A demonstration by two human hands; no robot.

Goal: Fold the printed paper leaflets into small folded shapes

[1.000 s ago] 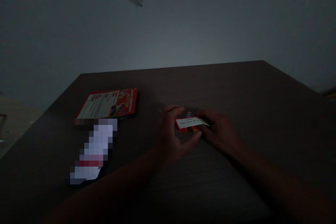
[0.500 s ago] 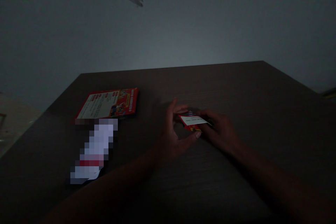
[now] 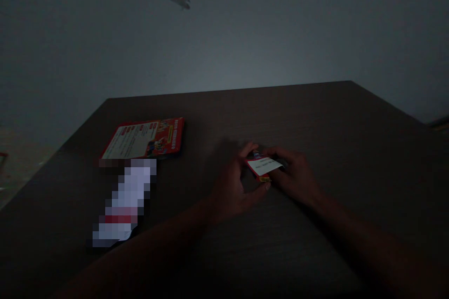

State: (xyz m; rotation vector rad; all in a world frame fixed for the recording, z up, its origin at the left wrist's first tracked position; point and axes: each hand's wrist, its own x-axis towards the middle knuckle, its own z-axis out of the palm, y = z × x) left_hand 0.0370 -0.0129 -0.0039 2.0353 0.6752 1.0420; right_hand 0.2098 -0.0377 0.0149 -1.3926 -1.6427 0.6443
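Your tabletop (image 3: 315,117) carries a red box (image 3: 143,138) near its far left corner, with a pale sheet (image 3: 124,203) just nearer you along the left edge. Near the middle, your left hand (image 3: 233,187) and right hand (image 3: 298,177) meet on a small red pack (image 3: 264,167), white label up, its long axis running left to right between them. Each grip is closed on one end. Half a second ago your left fingers stood spread off it; now they pinch it.

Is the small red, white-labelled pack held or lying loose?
Held: left hand and right hand grip the small red white-labelled pack from either side; whether it touches the dark table, cannot tell.
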